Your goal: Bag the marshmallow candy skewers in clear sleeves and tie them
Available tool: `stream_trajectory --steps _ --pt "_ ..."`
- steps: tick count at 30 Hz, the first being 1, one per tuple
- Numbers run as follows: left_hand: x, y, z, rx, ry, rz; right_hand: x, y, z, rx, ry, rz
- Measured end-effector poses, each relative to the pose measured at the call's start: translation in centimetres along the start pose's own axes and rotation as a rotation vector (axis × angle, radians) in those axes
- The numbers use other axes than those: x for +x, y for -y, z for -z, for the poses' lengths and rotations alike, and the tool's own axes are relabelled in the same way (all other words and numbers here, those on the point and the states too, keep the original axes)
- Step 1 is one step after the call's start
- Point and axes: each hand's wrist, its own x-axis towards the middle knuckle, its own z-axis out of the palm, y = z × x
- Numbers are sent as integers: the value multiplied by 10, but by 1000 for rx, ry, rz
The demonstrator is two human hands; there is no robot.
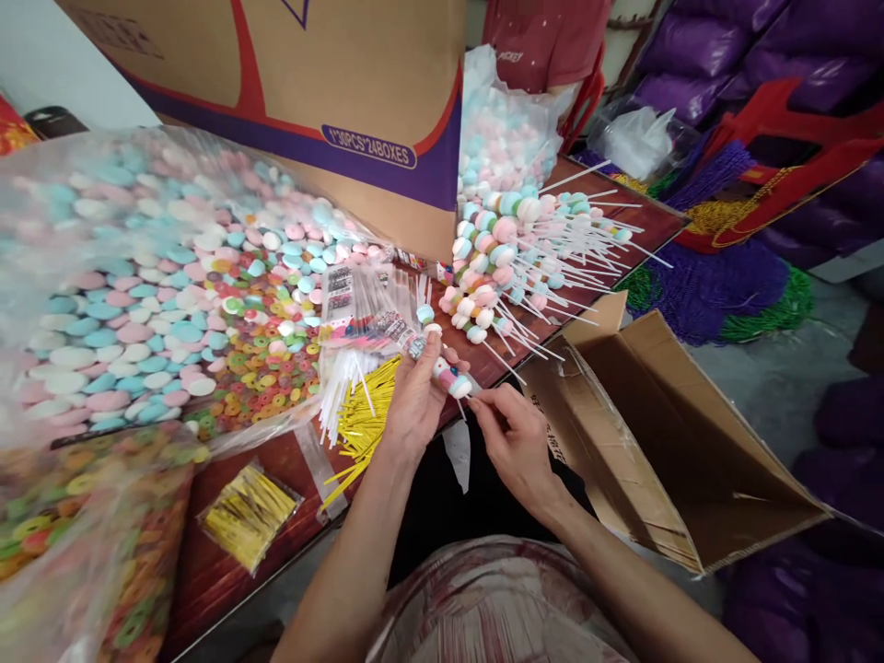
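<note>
My left hand point(414, 396) is closed around a candy skewer point(448, 373) with pink, white and blue sweets inside a clear wrapper. My right hand point(511, 437) pinches the lower end of that skewer's wrapper near its stick, fingers pressed together. Both hands hover over the near edge of a red-brown table point(227, 562). Just left of my left hand lie yellow twist ties point(366, 414) and white sticks point(338, 391). Printed clear sleeves point(366, 308) lie behind them.
A pile of finished candy skewers point(511, 249) lies at the back right. Big bags of pastel sweets point(124, 276) and coloured ring candies point(269, 359) fill the left. A cardboard box point(331, 83) stands behind; an open carton point(663, 442) sits at right. A packet of ties point(249, 516) lies near.
</note>
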Motion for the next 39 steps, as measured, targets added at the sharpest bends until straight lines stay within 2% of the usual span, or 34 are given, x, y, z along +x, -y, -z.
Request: stream_trajectory --steps 4,6,11,14,18,23,26,31,34,39 --pt "-3 9 -6 26 10 -34 9 5 -17 221 -32 -197" --pt "-4 9 -6 27 15 -30 11 6 -23 291 -33 -238" --pt "1 -8 4 47 -20 -36 1 6 -12 169 50 -95" --pt "4 -14 8 6 -61 -52 -6 2 -5 86 44 3" --pt "2 -7 5 -48 -21 -18 -8 1 -10 -25 -8 121" --pt "-1 6 1 -9 -53 -139 -9 9 -24 -163 -25 135" --pt "0 9 2 -32 -104 -201 -8 13 -25 -53 -15 68" --pt "3 8 6 -95 -199 -248 -6 15 -17 317 25 -215" --pt "2 8 6 -91 -186 -236 -5 15 -15 400 29 -305" --pt "1 13 3 -90 -135 -217 -3 20 -19 508 19 -374"
